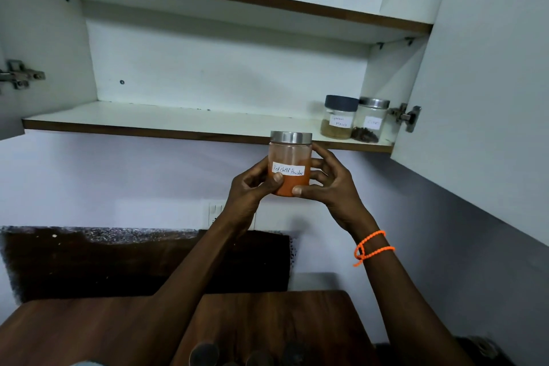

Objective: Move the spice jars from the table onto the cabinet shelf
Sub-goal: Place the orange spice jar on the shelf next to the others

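The chilli jar [290, 163], steel-lidded and labelled "Red chilli Powder", sits upright between my two hands just below the front edge of the shelf [166, 119], with my left hand [252, 187] wrapped round its left side and my right hand [328, 184] closed on its right, thumbs on the front. On the shelf's right end I see two jars touching, a dark-lidded one [339, 117] and a steel-lidded one [371, 120]. Blurred lids [205, 352] show on the table [267, 321] below.

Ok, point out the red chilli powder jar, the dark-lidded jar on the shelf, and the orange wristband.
red chilli powder jar [290, 170]: head view, label.
dark-lidded jar [341, 103]: head view, lid.
orange wristband [373, 245]: head view, strand on the wrist.
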`<state>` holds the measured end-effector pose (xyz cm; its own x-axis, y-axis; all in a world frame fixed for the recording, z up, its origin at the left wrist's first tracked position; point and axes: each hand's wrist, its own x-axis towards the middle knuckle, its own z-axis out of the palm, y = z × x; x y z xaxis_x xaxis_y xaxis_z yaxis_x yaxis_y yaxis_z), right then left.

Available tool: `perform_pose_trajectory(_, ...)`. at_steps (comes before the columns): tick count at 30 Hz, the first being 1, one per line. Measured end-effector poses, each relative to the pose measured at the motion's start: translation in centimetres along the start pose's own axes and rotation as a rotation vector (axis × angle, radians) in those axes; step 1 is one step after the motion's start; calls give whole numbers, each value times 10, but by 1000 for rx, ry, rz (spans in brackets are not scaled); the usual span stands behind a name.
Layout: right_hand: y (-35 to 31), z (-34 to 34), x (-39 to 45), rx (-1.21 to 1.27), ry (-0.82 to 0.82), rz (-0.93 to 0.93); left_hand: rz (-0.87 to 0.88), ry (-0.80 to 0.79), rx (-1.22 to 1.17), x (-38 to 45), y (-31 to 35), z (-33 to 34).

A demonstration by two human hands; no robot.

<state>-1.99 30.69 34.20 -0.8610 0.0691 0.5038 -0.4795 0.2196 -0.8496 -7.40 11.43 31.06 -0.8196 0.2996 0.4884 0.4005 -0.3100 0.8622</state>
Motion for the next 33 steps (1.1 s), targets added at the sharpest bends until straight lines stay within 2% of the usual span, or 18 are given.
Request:
perform_pose_trajectory(5,-3,-7,8,16,-8,-20,41,-30,0,9,8,6)
perform_pose_trajectory(9,-7,-11,27,58,63,-48,106,-18,51,38,23,10)
perform_pose_trajectory(11,-9,-13,43,107,98,-58,146,4,131,60,32,16)
perform_pose_trajectory(14,-9,-17,73,113,159,-68,226,41,392,99,38,25)
perform_pose_trajectory(19,15,-14,113,-115,372,-55,174,-4,727,154,26,31)
perform_pose_trajectory(24,27,-9,126,-446,530,-98,180,-16,851,182,13,32)
perform_pose_trajectory(28,31,-11,129,-572,524,-106,145,11,967,193,8,38)
perform_pose_trajectory(33,31,-27,129,-625,403,-71,111,19,1082,198,1,44)
